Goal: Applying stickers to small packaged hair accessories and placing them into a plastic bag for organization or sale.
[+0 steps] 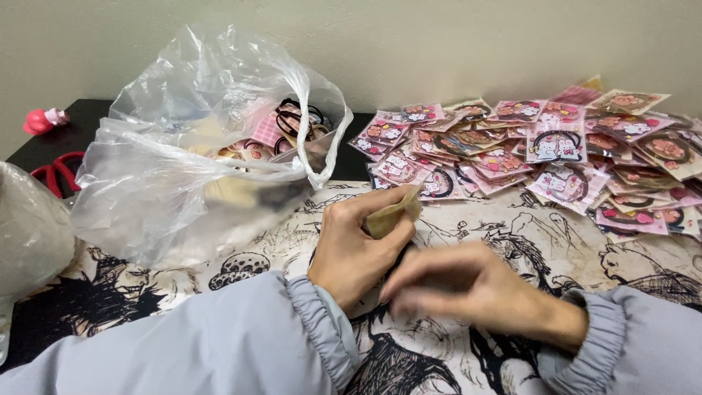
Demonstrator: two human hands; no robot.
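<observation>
My left hand (358,245) is closed on a small beige card or packet (395,213), held up just above the printed desk mat (292,234). My right hand (468,285) is blurred with motion, lying low over the mat just right of the left hand; I cannot make out anything in its fingers. Both arms wear light grey sleeves. Beyond the hands lies a spread pile of small pink packets (541,150) with hair ties and cartoon cards inside.
A big clear plastic bag (190,153) holding loose hair ties and cards stands at the left. Red scissors (55,174) and a small pink-red object (42,120) lie on the black table behind it. Another plastic bag (25,234) sits at the far left edge.
</observation>
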